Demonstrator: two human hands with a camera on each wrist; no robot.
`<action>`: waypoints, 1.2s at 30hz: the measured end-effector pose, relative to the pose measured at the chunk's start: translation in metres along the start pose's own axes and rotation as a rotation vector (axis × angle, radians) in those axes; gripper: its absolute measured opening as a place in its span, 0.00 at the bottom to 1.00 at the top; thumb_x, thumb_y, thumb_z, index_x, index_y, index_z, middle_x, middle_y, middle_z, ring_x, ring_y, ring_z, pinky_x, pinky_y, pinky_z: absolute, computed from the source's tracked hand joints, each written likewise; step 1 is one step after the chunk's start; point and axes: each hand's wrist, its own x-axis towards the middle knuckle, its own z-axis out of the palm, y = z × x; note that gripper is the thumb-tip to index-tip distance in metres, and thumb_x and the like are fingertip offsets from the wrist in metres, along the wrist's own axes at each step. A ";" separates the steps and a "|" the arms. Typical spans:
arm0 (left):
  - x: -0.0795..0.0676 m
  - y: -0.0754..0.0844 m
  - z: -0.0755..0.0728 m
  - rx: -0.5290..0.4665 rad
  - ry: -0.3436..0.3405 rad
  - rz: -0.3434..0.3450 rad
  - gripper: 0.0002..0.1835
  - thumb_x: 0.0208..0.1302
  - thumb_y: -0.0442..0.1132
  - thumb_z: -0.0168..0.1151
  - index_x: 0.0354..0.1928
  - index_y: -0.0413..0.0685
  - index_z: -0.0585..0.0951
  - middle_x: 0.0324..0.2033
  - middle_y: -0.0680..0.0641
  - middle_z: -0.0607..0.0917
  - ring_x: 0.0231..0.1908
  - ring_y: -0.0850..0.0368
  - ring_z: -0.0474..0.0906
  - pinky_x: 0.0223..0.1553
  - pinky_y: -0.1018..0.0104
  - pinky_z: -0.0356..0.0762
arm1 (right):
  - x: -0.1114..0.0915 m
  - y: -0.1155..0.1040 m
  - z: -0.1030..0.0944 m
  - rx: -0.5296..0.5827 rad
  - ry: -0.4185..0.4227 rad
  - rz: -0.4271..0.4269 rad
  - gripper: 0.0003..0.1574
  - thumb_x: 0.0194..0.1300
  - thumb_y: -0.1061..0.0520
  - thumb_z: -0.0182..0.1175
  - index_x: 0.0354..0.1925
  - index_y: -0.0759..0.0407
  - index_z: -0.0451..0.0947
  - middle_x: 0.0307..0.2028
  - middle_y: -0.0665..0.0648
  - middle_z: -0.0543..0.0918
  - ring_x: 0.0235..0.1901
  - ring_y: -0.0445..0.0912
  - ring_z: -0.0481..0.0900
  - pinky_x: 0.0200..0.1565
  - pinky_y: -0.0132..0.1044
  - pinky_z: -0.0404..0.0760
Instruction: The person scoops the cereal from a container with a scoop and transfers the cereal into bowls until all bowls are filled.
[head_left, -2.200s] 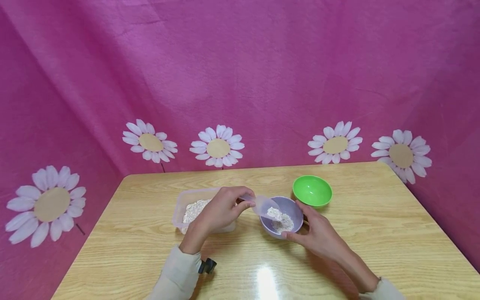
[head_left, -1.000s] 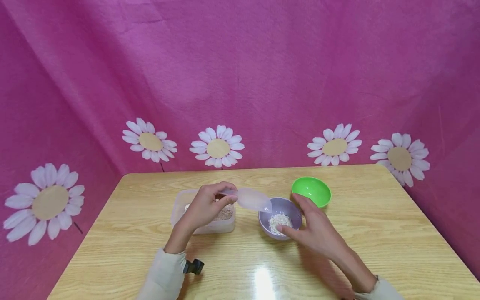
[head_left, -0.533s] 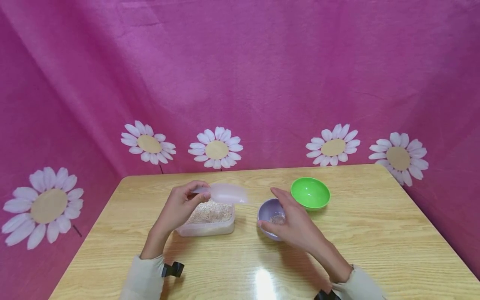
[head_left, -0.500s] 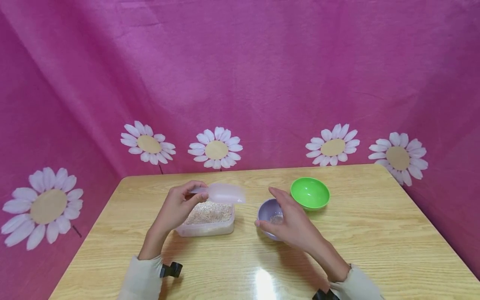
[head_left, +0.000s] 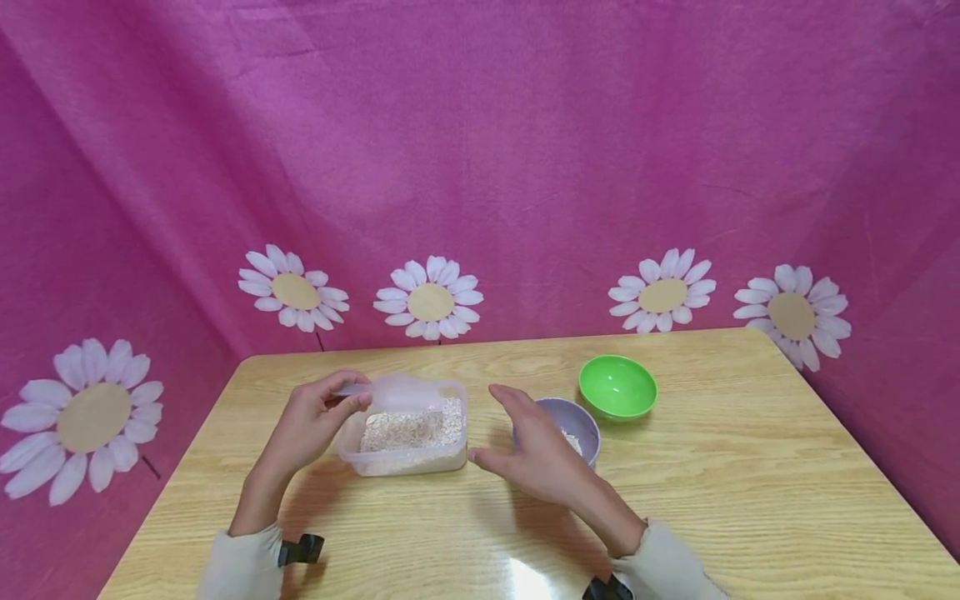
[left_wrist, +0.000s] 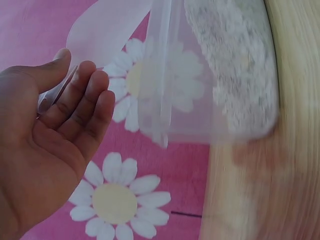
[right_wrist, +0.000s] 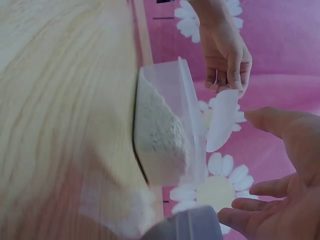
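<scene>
My left hand pinches the handle of a translucent plastic scoop, held just above a clear rectangular container. Oat flakes partly fill that container, heaped toward one end in the right wrist view. My right hand hovers with fingers spread and holds nothing, between the container and a purple bowl. It hides much of the bowl from the head camera, though some flakes show inside. In the right wrist view, the scoop hangs above the container rim, apart from my right fingers.
A bright green bowl stands behind and to the right of the purple one, with nothing seen inside. All of it rests on a light wooden table. A magenta curtain with printed daisies hangs behind the table.
The scoop tipped flakes into the purple bowl, then moved left with my left hand to above the container. My right hand let go of the bowl and also moved left.
</scene>
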 end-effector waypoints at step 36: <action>-0.010 -0.016 -0.018 0.208 -0.164 0.149 0.06 0.72 0.34 0.69 0.47 0.41 0.88 0.38 0.52 0.91 0.36 0.68 0.82 0.39 0.68 0.82 | 0.017 -0.001 0.051 0.016 -0.064 -0.014 0.58 0.68 0.49 0.74 0.81 0.72 0.57 0.80 0.72 0.64 0.80 0.64 0.63 0.80 0.59 0.61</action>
